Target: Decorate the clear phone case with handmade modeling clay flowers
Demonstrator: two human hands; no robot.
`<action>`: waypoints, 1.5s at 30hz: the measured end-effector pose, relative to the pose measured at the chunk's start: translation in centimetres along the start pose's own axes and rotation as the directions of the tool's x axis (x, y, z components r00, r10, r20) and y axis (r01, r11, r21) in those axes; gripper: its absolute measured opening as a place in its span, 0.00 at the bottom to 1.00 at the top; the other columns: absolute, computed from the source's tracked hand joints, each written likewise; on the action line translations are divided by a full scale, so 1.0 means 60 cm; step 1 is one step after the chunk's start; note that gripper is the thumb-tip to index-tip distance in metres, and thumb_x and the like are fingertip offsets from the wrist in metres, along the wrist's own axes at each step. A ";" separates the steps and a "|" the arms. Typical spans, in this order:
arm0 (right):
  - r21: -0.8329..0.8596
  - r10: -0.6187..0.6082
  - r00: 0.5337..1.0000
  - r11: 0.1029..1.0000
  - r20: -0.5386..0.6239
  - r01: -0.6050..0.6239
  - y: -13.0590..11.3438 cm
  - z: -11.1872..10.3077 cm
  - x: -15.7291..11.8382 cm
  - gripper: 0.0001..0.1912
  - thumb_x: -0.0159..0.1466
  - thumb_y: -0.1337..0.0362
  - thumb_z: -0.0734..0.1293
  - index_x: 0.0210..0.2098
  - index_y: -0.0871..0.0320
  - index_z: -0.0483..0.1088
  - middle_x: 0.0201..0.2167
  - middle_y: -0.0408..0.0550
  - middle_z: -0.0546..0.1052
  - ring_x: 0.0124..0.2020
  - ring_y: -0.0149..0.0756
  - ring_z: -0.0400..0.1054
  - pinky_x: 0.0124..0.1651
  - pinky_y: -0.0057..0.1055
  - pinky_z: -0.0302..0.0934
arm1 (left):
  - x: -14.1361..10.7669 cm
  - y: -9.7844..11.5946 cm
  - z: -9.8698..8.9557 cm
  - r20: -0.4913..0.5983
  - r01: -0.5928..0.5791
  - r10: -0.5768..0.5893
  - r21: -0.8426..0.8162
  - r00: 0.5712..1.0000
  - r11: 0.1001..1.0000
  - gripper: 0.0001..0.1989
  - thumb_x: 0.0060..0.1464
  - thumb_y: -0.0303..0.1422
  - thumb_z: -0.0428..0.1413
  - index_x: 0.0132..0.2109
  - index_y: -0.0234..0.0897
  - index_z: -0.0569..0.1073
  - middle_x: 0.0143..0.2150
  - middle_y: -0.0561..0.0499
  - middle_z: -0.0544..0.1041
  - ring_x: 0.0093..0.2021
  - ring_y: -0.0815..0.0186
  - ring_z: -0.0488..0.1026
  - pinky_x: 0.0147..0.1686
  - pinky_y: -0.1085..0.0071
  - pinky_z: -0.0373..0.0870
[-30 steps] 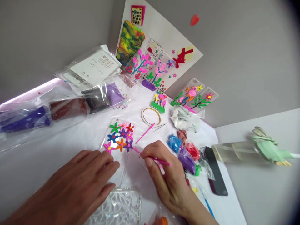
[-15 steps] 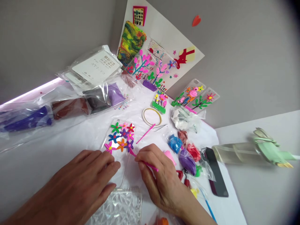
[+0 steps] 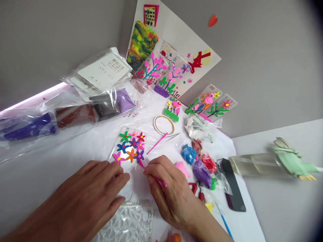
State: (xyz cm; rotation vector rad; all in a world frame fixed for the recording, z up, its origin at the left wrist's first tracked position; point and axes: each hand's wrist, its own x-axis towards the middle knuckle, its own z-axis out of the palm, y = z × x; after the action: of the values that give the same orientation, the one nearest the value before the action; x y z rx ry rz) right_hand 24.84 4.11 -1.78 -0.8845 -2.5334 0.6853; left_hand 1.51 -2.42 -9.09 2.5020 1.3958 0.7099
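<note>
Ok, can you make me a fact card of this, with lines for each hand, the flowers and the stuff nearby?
Left hand: laid over the lower left of a clear plastic phone case
Right hand: pinching a thin pink stick, its tip close to a purple flower
Flowers: small, clay-like, mixed colours, on the case's upper part
Lying beyond the hands: another thin pink rod
Beyond the right hand: blue wrapped lump, black flat phone

The left hand [image 3: 93,191] lies palm down, fingers slightly bent, thumb apart. The right hand [image 3: 169,191], beside its fingertips, forms a thumb-and-finger pinch.
</note>
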 end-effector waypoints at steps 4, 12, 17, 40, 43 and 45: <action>-0.001 -0.006 1.000 1.000 0.030 0.006 0.002 0.004 0.001 0.11 0.72 0.76 0.57 0.47 0.56 0.63 0.40 0.53 0.75 0.40 0.42 0.67 0.41 0.37 0.69 | 0.000 0.004 0.004 -0.042 0.000 0.000 -0.002 0.999 1.000 0.14 0.72 0.32 0.47 0.55 0.47 0.75 0.51 0.51 0.80 0.53 0.55 0.75 0.61 0.54 0.62; 0.016 0.014 0.999 1.000 -0.030 -0.013 -0.003 0.003 0.001 0.10 0.71 0.75 0.58 0.46 0.56 0.64 0.38 0.51 0.75 0.39 0.41 0.68 0.40 0.35 0.67 | 0.005 -0.001 -0.001 -0.019 -0.046 0.047 0.051 0.999 0.998 0.15 0.71 0.30 0.48 0.58 0.46 0.74 0.53 0.51 0.80 0.53 0.55 0.76 0.61 0.53 0.64; 0.139 0.169 0.959 0.980 -0.228 -0.139 0.000 -0.007 -0.003 0.08 0.74 0.72 0.60 0.47 0.54 0.67 0.38 0.46 0.75 0.37 0.34 0.71 0.40 0.31 0.67 | 0.007 -0.001 -0.002 -0.003 -0.049 0.049 0.054 0.999 0.997 0.14 0.72 0.31 0.46 0.57 0.44 0.74 0.51 0.51 0.81 0.51 0.56 0.77 0.56 0.54 0.67; 0.243 0.239 0.947 0.952 -0.214 -0.186 0.027 0.014 0.009 0.08 0.75 0.71 0.62 0.44 0.55 0.71 0.40 0.48 0.78 0.40 0.35 0.74 0.44 0.32 0.70 | 0.014 0.001 -0.001 -0.034 -0.019 0.018 -0.034 0.999 0.999 0.12 0.70 0.31 0.49 0.55 0.46 0.74 0.48 0.52 0.80 0.49 0.56 0.75 0.54 0.57 0.63; 0.248 0.240 0.945 0.951 -0.222 -0.183 0.029 0.016 0.009 0.08 0.75 0.71 0.62 0.45 0.55 0.72 0.39 0.48 0.78 0.40 0.35 0.74 0.44 0.32 0.70 | 0.016 0.000 -0.003 -0.044 -0.032 0.030 -0.034 0.999 0.999 0.12 0.71 0.31 0.48 0.54 0.45 0.74 0.47 0.52 0.80 0.47 0.57 0.75 0.51 0.58 0.64; 0.247 0.245 0.945 0.950 -0.218 -0.189 0.030 0.016 0.010 0.08 0.75 0.71 0.62 0.44 0.55 0.72 0.39 0.48 0.78 0.40 0.35 0.74 0.44 0.32 0.70 | 0.015 -0.001 -0.005 -0.046 -0.035 0.034 -0.030 0.998 0.999 0.12 0.71 0.31 0.48 0.55 0.45 0.73 0.48 0.51 0.80 0.48 0.57 0.75 0.52 0.59 0.64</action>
State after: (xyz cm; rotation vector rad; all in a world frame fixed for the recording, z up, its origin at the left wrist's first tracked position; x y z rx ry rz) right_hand 24.78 5.39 -3.45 -1.1054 -2.1112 0.8503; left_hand 1.69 -1.66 -8.60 2.5067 1.3489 0.7936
